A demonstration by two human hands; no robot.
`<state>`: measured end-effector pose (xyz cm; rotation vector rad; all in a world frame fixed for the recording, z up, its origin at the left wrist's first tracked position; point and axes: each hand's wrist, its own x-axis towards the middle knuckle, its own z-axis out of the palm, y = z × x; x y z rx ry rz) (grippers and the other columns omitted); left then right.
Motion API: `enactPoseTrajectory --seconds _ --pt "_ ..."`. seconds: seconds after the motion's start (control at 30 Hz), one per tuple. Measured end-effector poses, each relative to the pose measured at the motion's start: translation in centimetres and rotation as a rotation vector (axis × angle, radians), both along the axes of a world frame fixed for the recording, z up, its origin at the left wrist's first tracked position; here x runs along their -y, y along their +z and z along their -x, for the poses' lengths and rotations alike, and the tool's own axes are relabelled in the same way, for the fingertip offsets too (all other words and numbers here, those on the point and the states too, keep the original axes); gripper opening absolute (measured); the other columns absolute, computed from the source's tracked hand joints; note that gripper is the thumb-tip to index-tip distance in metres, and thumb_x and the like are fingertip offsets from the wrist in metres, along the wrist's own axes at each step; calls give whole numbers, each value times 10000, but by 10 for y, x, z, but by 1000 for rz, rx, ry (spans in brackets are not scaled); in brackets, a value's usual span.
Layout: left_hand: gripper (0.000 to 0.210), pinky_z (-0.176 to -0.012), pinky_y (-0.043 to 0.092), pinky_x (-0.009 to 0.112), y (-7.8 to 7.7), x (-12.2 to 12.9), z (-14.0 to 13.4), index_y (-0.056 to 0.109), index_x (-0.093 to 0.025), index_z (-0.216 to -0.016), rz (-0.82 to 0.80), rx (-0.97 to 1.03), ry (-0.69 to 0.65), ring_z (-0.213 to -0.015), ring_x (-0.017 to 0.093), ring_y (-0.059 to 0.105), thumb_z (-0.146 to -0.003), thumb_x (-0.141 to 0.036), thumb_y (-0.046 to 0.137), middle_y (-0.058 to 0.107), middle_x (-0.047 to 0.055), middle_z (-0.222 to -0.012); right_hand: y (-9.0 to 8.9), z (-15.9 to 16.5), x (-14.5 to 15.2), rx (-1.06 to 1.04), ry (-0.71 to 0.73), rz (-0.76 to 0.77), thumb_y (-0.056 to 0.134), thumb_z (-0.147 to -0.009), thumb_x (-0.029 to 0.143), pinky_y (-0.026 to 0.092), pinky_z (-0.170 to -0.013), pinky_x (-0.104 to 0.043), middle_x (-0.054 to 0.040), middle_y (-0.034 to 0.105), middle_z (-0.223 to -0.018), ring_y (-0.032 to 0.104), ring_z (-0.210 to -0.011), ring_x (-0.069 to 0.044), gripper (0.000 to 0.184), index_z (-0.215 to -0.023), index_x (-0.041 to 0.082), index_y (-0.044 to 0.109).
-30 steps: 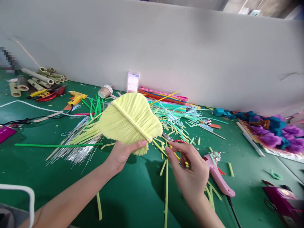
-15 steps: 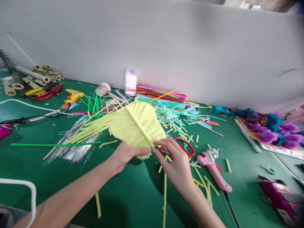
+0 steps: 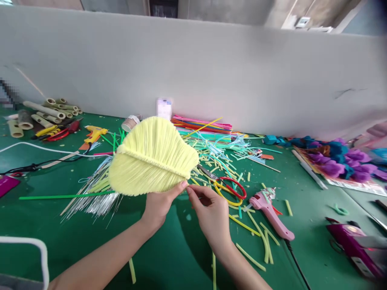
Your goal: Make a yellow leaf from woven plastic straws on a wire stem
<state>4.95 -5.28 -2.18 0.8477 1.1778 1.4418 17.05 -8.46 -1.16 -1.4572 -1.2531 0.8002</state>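
Note:
A pale yellow leaf of pipe cleaners (image 3: pixel 154 155), with a raised midrib, is held up over the table. My left hand (image 3: pixel 160 203) grips its lower edge, thumb near the base of the midrib and fingers hidden behind. At that base end, my right hand (image 3: pixel 210 209) pinches with thumb and forefinger; the bit between the fingertips is too small to make out clearly, apparently the leaf's stem end. Just right of my fingers lie scissors (image 3: pixel 231 189) with red and yellow handles. Beyond them a pink glue gun (image 3: pixel 272 213) rests on the table.
Loose yellow and green cuttings (image 3: pixel 217 161) scatter the green table (image 3: pixel 169 257). Bundled pipe cleaners (image 3: pixel 205 127) and a phone (image 3: pixel 164 108) are at the back. Silver wires (image 3: pixel 99 205), a yellow glue gun (image 3: pixel 95 133) and bamboo tubes (image 3: pixel 51 110) lie left; purple flowers (image 3: pixel 347 161) lie right.
The leaf has turned counterclockwise and shifted left, its tip now pointing left. Both hands still hold it near the base, and the scissors show more fully. The camera view has tilted up slightly.

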Motion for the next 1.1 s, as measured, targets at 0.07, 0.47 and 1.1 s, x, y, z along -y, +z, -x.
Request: enactPoseTrajectory --seconds 0.07,0.47,1.1 --pt "353 -912 553 405 2 2 0 756 -113 -899 0 -5 -1 -963 278 699 -614 -290 863 754 110 -1009 3 5 0 -1 -38 -8 657 -841 371 536 -610 -279 -32 749 -765 668 -646 -178 196 -870 210 766" --pt "315 -916 547 373 -3 -1 11 756 -151 -904 -86 -120 -34 -941 257 703 -643 -304 839 758 80 -994 2 9 0 296 36 -292 562 -899 218 515 -648 -249 -41 691 -800 642 -663 -148 162 -887 185 721" --pt "317 -910 517 341 5 0 8 744 -139 -936 24 143 -147 -972 234 666 -657 -253 844 750 71 -988 -7 14 -5 -350 34 -50 677 -823 418 521 -575 -258 -58 715 -731 628 -640 -174 262 -841 167 748"
